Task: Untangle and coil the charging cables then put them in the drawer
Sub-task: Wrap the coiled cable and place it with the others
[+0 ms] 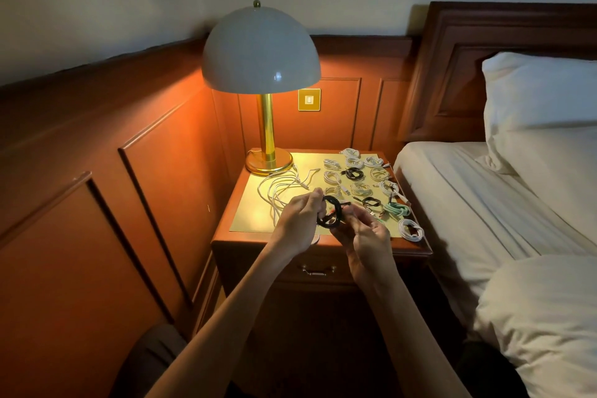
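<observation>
Head view: a bench (231,237) stands between a panelled wall and a bed (468,191), under a lit lamp (261,52). Coiled cables (331,176) and a loose white cable (277,191) lie on it. The left hand (298,223) and right hand (366,237) grip a black cable coil (330,212) above the bench's front edge. The coil's oval loop faces the camera, long axis near upright.

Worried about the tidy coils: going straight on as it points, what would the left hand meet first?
Probably the small white coil just beyond the black cable that the left hand holds; depth is unclear, so it might pass above.
</observation>
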A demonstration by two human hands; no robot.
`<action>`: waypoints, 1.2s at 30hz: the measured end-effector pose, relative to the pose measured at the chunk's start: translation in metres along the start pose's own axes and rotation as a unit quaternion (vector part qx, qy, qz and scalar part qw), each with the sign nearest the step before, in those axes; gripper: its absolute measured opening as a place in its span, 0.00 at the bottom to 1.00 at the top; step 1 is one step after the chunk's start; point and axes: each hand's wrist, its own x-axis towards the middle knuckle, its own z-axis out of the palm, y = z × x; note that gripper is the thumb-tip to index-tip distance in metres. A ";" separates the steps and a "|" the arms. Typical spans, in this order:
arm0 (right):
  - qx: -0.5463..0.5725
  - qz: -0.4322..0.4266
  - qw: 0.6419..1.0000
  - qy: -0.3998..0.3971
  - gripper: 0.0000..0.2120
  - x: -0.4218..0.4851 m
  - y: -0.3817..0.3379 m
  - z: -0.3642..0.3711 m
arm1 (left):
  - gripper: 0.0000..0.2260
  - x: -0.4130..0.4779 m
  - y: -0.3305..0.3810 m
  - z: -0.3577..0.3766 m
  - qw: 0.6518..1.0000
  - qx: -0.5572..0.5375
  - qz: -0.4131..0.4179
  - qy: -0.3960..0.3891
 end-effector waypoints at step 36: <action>-0.233 0.001 0.971 -0.055 0.20 0.010 -0.009 0.002 | 0.19 0.006 -0.022 -0.007 0.999 0.030 0.008 -0.032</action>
